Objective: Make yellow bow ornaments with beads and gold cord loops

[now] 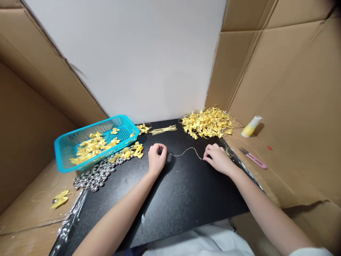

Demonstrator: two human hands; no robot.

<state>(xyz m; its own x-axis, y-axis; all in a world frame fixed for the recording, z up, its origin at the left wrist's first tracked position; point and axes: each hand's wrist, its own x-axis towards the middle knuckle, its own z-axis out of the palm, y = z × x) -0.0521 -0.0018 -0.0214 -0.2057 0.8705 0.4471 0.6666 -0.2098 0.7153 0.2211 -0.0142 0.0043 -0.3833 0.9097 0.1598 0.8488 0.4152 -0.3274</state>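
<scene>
A thin gold cord (186, 149) curves between my two hands over the black tabletop (181, 188). My left hand (157, 156) is closed in a pinch at the cord's left end. At its right end, my right hand (216, 156) pinches the cord between thumb and finger. Behind my hands lies a small bundle of straight gold cords (163, 130). A large pile of yellow ribbon bows (206, 122) sits beyond my right hand. Several more yellow bows (128, 152) lie to the left of my left hand.
On the left stands a turquoise basket (60, 156) with yellow bows inside, beside many silver beads (93, 176). One bow (60, 199) lies on the cardboard at lower left. Pink-handled snips (254, 159) and a yellow thread spool (251, 126) are at the right. Cardboard walls flank the table.
</scene>
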